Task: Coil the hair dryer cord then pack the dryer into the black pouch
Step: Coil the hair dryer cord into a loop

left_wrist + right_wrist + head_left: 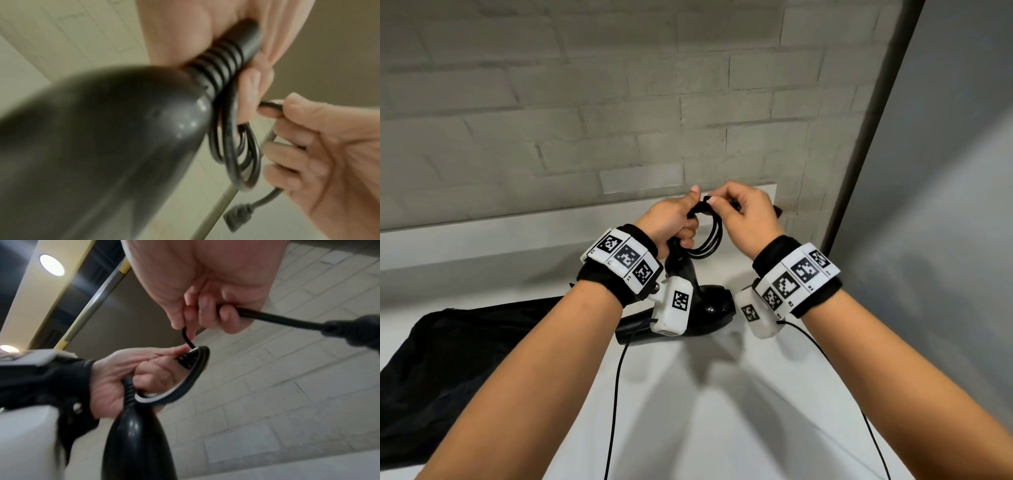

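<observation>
Left hand grip clamped on looped black hair-dryer cord; glossy black plastic dryer hanging below, above white tabletop. Right hand pinching cord's free end. Black fabric pouch flat at left.

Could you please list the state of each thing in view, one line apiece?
Hair dryer: hanging from its cord end, nozzle toward the pouch.
Cord: mostly coiled into loops; plug end free.
Plug: unplugged, sticking out past the right hand.
Black pouch: lying flat, without the dryer.
Left hand: grips the coil.
Right hand: pinches the cord end.
</observation>
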`<state>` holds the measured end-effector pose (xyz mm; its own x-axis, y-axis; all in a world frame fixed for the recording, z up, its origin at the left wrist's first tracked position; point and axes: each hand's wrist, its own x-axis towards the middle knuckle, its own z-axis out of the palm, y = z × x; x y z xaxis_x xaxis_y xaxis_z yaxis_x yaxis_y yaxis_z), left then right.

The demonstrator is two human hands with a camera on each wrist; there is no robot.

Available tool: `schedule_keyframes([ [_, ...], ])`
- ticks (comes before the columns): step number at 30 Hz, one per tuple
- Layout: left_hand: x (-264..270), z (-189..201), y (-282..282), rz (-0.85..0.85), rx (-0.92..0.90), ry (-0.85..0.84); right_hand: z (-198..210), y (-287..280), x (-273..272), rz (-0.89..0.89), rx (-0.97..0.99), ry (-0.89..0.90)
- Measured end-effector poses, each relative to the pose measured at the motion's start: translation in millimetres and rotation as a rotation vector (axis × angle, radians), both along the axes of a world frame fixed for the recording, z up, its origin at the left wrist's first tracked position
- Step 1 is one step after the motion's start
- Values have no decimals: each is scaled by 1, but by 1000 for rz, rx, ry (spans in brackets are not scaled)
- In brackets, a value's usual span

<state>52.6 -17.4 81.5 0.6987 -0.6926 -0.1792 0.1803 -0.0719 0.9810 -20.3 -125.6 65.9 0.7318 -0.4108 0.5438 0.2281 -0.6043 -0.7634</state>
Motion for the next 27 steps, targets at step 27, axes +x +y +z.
schedule_keyframes([
  [27,9,-3,-1,92,-163,2,-62,-44,-9,-95,50,215],
])
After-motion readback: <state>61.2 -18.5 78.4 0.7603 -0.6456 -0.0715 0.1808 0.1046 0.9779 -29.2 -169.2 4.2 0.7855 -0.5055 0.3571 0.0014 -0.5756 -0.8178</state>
